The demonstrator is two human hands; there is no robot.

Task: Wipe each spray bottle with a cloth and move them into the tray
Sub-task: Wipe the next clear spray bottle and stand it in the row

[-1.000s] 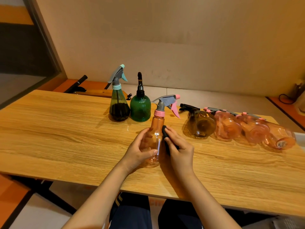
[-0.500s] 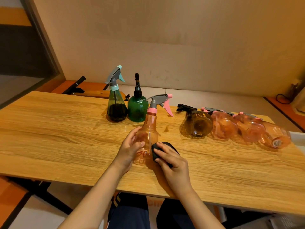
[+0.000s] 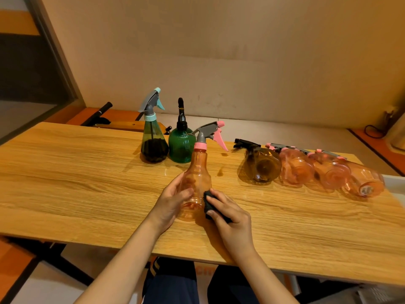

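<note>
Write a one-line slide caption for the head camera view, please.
Left hand steadies an upright orange spray bottle on the wooden table while the right hand wipes it with a black cloth.

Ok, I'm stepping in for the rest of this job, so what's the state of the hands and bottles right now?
Left hand grips the pink bottle, upright on the table.
Right hand presses the dark cloth against its lower side.
Two green bottles stand behind it.
One brown bottle and three pink bottles lie in a row to the right.
A white rim at the far right may be the tray; I can't tell.
Left: finish this wipe, then the green ones.
</note>
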